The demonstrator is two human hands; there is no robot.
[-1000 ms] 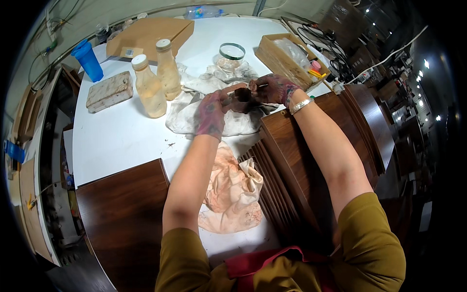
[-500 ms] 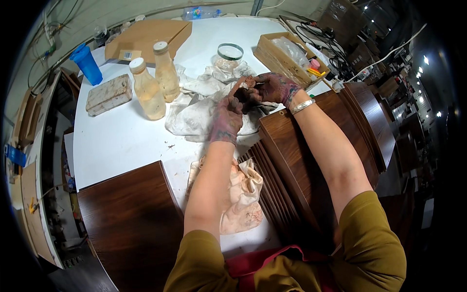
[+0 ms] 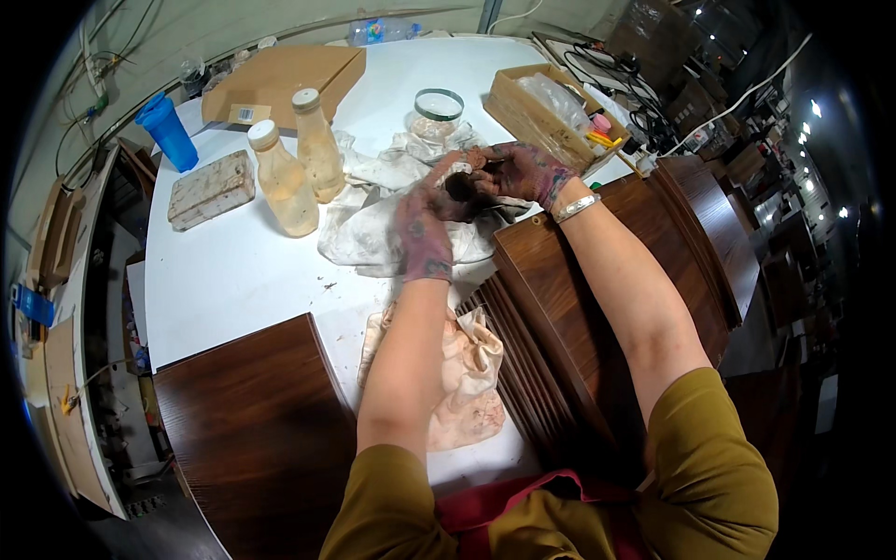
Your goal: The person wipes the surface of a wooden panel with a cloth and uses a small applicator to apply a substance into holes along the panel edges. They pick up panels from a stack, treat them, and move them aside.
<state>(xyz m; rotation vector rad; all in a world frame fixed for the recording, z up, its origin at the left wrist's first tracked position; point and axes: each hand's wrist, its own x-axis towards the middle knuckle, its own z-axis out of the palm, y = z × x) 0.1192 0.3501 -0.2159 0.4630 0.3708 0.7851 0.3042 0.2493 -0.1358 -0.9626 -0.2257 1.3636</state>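
My left hand [image 3: 427, 229] and my right hand [image 3: 530, 175], both in stained purple gloves, meet above a crumpled white cloth [image 3: 359, 229] near the middle of the table. Between their fingers is a bunched brown-stained rag [image 3: 459, 183], dark in its middle and paler at the top; the fingers hide much of it. Both hands are closed on it. Below the left forearm lies a second cloth [image 3: 471, 415], cream with reddish stains. Just right of the hands begins a stack of dark brown wooden panels [image 3: 551, 271].
On the white table [image 3: 233, 289] stand two cloudy bottles [image 3: 285, 187], a worn block [image 3: 213, 189], a blue cup [image 3: 168, 131] and a round clear container [image 3: 437, 112]. Cardboard boxes [image 3: 289, 84] sit behind, one open box [image 3: 541, 117] holding small items. Another dark panel [image 3: 252, 420] lies front left.
My left hand has turned slightly and shifted a little left, and the rag between the fingers shows a different side. My right hand stays nearly in place. The view has shifted slightly.
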